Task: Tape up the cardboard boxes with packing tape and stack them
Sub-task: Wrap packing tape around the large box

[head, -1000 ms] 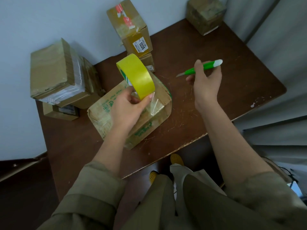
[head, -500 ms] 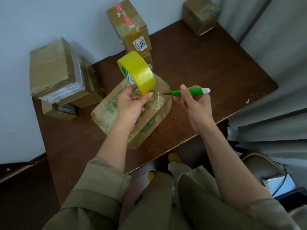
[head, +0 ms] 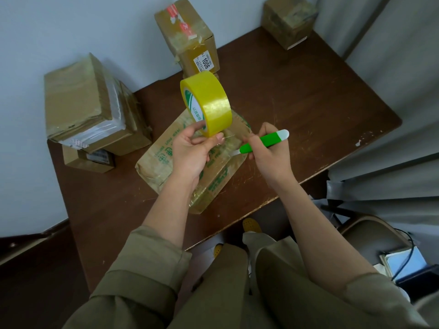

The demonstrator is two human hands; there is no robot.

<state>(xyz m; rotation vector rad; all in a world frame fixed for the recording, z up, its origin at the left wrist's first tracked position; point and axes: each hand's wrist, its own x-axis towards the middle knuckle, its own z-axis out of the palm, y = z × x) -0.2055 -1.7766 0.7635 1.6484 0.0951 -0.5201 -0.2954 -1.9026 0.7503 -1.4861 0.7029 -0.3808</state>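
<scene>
Now, with my left hand [head: 190,150] pinching the tape roll [head: 206,106] above the box [head: 190,160] and my right hand [head: 268,154] gripping the cutter [head: 262,141], a slipped blade could nick my thumb.

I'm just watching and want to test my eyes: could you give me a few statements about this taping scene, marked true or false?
1. The left hand holds the yellow tape roll. True.
2. The right hand holds scissors. False: it grips a green-handled knife.
3. The box with green print lies on the brown table. True.
4. The box labelled 1006 sits under the hands. False: it stands farther back, near the wall.
</scene>
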